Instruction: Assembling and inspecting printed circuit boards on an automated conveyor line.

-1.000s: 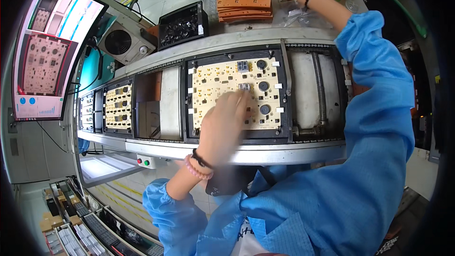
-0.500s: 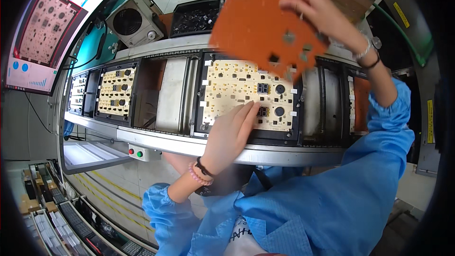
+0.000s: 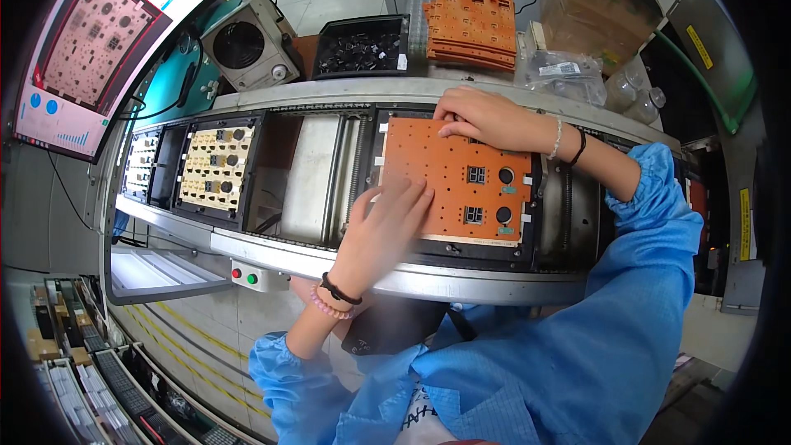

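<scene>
An orange perforated panel (image 3: 424, 156) lies over the pale circuit board seen earlier, inside a black frame (image 3: 453, 253) on the conveyor. Through its cut-outs show two small digit displays (image 3: 475, 175) and two round black parts (image 3: 503, 215). My left hand (image 3: 383, 227) is open, slightly blurred, its outstretched fingertips on the left part of the panel. At the far edge, my right hand (image 3: 490, 119) has its fingers curled and closed on the panel; its palm hides some of that edge.
More framed pale boards (image 3: 216, 163) sit to the left on the conveyor. Beyond the rail stand a black bin of small dark parts (image 3: 360, 53), a stack of orange panels (image 3: 471, 25) and a clear plastic bag (image 3: 562, 74). A button box (image 3: 257, 275) hangs off the near rail.
My right hand has brought the orange panel down from the air onto the framed board, covering it. My left hand has shifted from the board to the panel. The view has shifted slightly.
</scene>
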